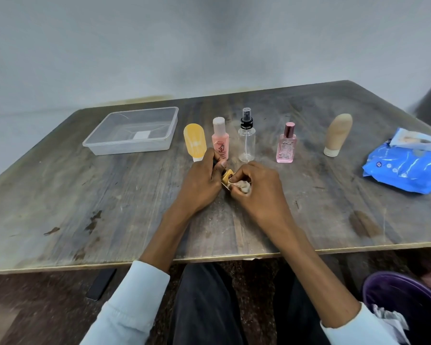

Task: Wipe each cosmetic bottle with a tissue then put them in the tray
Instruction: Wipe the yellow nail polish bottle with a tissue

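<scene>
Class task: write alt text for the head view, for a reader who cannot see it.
Seated at a worn wooden table, a person's left hand holds a small bottle while the right hand wipes it with a tissue. Five cosmetic bottles stand behind; an empty clear tray sits left, a blue tissue pack right.

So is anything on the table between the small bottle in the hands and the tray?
Partly. The yellow tube and the pink bottle stand just beyond the left hand, which holds the small bottle. The tray lies further left; a lifted path clears them.
</scene>
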